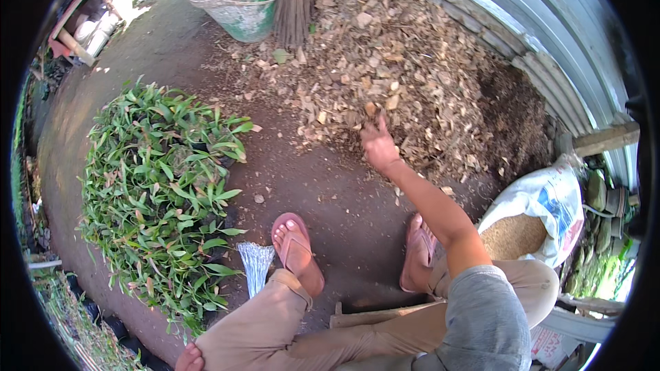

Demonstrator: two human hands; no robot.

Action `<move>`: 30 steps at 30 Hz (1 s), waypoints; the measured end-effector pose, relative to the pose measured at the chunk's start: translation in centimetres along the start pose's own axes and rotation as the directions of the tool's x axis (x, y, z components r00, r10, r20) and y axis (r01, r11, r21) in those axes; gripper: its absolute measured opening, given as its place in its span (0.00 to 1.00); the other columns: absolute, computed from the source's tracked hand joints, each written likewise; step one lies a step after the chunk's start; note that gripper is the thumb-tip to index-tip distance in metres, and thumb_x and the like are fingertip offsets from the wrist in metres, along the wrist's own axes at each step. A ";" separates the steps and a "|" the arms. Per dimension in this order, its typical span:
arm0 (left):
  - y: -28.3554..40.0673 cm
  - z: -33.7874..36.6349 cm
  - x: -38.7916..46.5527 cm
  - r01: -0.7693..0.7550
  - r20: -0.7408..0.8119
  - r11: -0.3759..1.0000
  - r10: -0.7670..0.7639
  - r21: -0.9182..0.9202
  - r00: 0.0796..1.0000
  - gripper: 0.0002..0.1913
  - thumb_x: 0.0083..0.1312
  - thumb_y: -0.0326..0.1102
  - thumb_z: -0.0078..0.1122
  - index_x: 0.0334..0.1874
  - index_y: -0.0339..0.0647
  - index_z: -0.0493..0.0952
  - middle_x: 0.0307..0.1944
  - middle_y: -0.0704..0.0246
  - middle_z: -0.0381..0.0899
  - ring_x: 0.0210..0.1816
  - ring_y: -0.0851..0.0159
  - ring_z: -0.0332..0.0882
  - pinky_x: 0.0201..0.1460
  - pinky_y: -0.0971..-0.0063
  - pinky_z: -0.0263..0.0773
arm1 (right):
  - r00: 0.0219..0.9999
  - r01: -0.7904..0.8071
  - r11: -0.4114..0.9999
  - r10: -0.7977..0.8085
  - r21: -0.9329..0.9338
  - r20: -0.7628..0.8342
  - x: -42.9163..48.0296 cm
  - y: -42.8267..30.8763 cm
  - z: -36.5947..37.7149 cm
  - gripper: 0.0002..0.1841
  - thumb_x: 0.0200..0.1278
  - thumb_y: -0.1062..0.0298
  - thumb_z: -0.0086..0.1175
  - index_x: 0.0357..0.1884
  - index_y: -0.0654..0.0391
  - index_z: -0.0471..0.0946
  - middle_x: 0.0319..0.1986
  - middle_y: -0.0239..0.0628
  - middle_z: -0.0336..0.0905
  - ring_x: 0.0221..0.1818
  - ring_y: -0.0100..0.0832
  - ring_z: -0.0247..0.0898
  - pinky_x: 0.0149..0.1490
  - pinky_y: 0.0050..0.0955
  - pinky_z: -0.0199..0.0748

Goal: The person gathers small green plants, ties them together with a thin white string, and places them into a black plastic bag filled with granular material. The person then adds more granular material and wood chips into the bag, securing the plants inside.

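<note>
My right hand (380,145) reaches out over the near edge of a heap of wood chips (417,72), its index finger extended towards a pale chip. It appears to hold nothing. At the bottom left, my left hand (190,358) rests by my knee, partly cut off by the picture's edge. Left of my feet stands a dense block of green potted seedlings (165,180). A bundle of silvery strips (256,265) lies between the seedlings and my left sandal (301,247). Right of my arm, an open woven sack (559,206) holds light brown husk-like material (513,237).
A worn bucket (242,10) and a stick broom (294,5) stand behind the heap. Corrugated metal sheets (546,26) border it on the right. A low wooden bench (381,315) is beneath me. Dark soil (515,118) lies near the wall.
</note>
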State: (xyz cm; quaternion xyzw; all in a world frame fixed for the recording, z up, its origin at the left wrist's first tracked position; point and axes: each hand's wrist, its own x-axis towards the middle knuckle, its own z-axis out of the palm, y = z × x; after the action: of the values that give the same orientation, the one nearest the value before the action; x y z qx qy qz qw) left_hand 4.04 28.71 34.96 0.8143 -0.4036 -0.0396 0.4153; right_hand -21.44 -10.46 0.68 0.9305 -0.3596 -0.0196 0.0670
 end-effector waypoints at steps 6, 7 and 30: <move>0.9 0.6 0.4 -0.157 0.108 0.985 0.164 -0.071 0.980 0.12 0.67 0.24 0.51 0.44 0.22 0.81 0.44 0.46 0.85 0.48 0.49 0.83 0.59 0.60 0.75 | 0.833 0.532 0.761 -0.548 0.370 -0.071 -6.5 -1.5 -1.2 0.14 0.57 0.68 0.57 0.46 0.56 0.83 0.55 0.37 0.78 0.66 0.41 0.66 0.72 0.54 0.59; 1.2 0.8 0.5 -0.185 0.124 0.978 0.196 -0.095 0.973 0.12 0.68 0.25 0.52 0.44 0.22 0.81 0.44 0.47 0.85 0.48 0.50 0.83 0.59 0.60 0.75 | 0.924 0.367 0.879 -0.383 0.305 -0.009 -7.3 -1.6 -1.3 0.14 0.58 0.67 0.57 0.46 0.56 0.83 0.57 0.36 0.77 0.69 0.41 0.63 0.73 0.58 0.56; 6.5 5.1 0.1 -0.179 0.195 0.982 0.188 -0.063 0.963 0.11 0.69 0.26 0.56 0.45 0.25 0.83 0.45 0.52 0.86 0.47 0.54 0.82 0.57 0.63 0.75 | 0.904 -0.184 0.953 0.260 -0.239 0.339 -23.7 14.9 -6.5 0.18 0.61 0.73 0.56 0.51 0.41 0.84 0.63 0.31 0.76 0.73 0.31 0.59 0.79 0.57 0.46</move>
State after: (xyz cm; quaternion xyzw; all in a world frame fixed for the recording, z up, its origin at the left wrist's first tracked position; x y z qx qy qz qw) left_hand -1.94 23.22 36.29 0.7557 -0.5161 -0.0913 0.3927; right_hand -48.36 -4.70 8.89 0.8515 -0.4660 -0.2213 0.0941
